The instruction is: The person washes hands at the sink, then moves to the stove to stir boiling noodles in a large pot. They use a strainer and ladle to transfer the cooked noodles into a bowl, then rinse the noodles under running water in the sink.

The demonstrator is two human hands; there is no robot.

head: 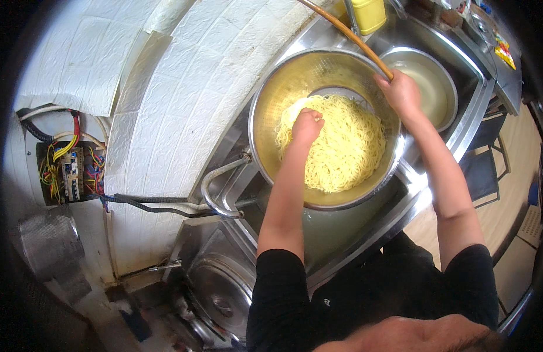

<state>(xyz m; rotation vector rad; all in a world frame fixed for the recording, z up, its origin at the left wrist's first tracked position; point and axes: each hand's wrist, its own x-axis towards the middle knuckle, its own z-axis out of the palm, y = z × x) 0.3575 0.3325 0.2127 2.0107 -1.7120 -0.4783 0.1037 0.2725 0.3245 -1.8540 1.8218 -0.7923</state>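
Observation:
Yellow noodles (346, 149) lie heaped in a large perforated metal colander (271, 88) over the sink. My left hand (309, 125) is at the left part of the heap, its fingers curled against the noodles. Whether strands are caught between those fingers is hard to make out. At the colander's right rim, my right hand (401, 92) grips a long wooden handle (350, 36), which slants up and left out of view. Part of a round, dark-edged mesh surface (342, 91) shows behind the noodles.
Cloudy liquid fills a metal bowl (430, 88) to the right. A bent faucet pipe (218, 176) sits left of the colander, above a water-filled sink basin (342, 233). Exposed wiring (71, 171) is on the left wall. A yellow container (370, 15) stands behind; a lidded pot (221, 295) is lower left.

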